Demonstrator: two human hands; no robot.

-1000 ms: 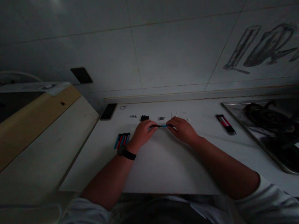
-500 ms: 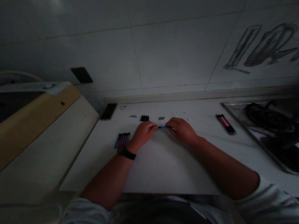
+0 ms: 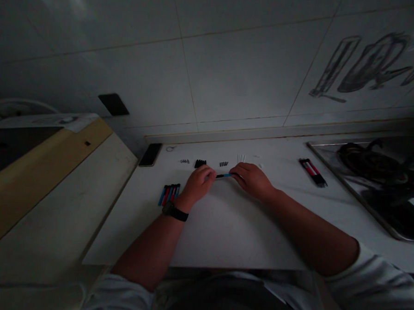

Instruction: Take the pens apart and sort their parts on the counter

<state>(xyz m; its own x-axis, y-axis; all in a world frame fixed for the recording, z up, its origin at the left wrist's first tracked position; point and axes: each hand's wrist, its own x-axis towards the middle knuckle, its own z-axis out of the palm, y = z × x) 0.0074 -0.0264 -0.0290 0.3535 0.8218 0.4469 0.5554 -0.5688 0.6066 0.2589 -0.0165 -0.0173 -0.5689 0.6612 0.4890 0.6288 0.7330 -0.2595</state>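
Note:
Both of my hands pinch one blue pen (image 3: pixel 224 175) just above the white counter (image 3: pixel 231 218). My left hand (image 3: pixel 198 185) grips its dark left end with closed fingers. My right hand (image 3: pixel 251 179) closes on the blue right end. A watch sits on my left wrist. Left of that hand lies a bundle of blue and red pens (image 3: pixel 169 194). Behind the hands are small groups of parts: tiny dark bits (image 3: pixel 184 161), black caps (image 3: pixel 199 163), short dark pieces (image 3: pixel 223 164) and thin white tubes (image 3: pixel 241 158).
A phone (image 3: pixel 150 154) lies at the counter's back left corner. Red and black pens (image 3: pixel 312 171) rest to the right, near a gas hob (image 3: pixel 378 178). A tiled wall stands behind. A beige board (image 3: pixel 55 181) slopes on the left.
My hands have come slightly closer together, so less of the blue pen shows between them. Nothing else on the counter has moved.

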